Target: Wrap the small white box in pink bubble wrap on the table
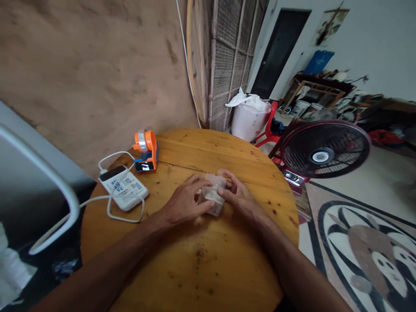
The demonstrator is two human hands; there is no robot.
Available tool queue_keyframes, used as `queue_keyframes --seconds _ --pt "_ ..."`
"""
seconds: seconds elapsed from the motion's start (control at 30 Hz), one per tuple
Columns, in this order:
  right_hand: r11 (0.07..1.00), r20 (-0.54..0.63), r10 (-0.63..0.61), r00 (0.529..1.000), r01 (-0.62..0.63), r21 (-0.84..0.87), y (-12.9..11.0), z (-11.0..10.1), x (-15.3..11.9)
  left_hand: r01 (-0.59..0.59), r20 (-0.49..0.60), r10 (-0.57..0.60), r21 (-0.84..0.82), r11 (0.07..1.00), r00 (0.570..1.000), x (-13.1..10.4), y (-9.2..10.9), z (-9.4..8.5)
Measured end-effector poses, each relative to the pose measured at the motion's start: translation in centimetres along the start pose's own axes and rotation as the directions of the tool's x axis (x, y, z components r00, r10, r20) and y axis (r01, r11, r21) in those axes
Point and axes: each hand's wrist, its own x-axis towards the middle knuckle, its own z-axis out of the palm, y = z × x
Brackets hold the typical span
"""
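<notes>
A small clear plastic box is between my hands, low over the wooden round table. Its upper part looks tilted, but blur hides whether that is a lid, and I cannot make out any contents. My left hand grips the box from the left, thumb along the near side and fingers curled over the far side. From the right, my right hand holds it with the thumb on top and the fingers behind.
A white power bank with a looped white cable lies at the table's left. Beyond it stands an orange tape dispenser. Past the right edge are a dark red fan, a red chair and a white sack.
</notes>
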Motion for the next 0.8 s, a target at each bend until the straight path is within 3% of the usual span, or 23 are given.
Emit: queue_keyframes --seconds 0.17,0.37,0.57,0.8 --pt "0.998 -0.077 -0.028 0.997 0.024 -0.058 0.3 0.2 0.3 0.003 0.019 -0.003 -0.008 1.000 1.000 0.0 -0.3 0.4" --pt "0.998 -0.186 -0.045 0.982 0.038 -0.042 0.7 0.8 0.9 -0.117 -0.025 0.119 0.076 0.990 0.993 0.0 -0.7 0.4" --pt "0.996 -0.203 -0.010 0.979 0.027 0.081 0.2 1.2 0.9 -0.369 -0.037 0.385 0.213 0.905 0.922 -0.1 -0.8 0.4" --pt "0.995 -0.202 -0.016 0.979 0.036 0.097 0.4 1.1 0.9 -0.465 0.010 0.483 0.285 0.838 0.876 -0.3 -0.7 0.2"
